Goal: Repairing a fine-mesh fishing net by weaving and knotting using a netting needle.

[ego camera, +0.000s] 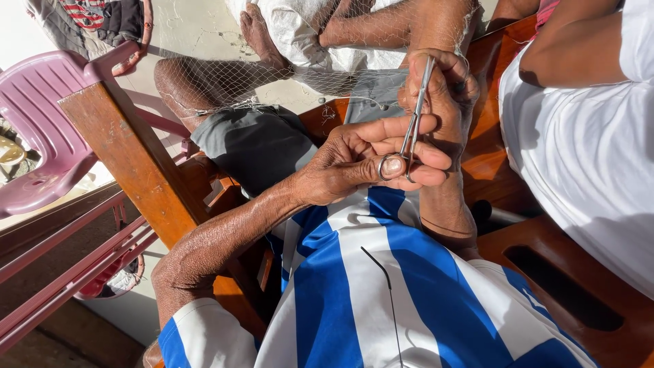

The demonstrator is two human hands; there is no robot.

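Scissors (411,133) clamped in left hand (354,160) fingers; right hand (443,88) grips net (272,75); pink chair (48,129) beside.

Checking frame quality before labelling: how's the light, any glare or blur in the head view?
Head view: hard sunlight, deep shadows under the wooden bench; glare on the metal scissors and blown highlights on the neighbour's white shirt. Left hand and right hand are sharp; the fine net is thin but readable. The pink chair looks washed out, with slight wide-angle stretch at the edges.
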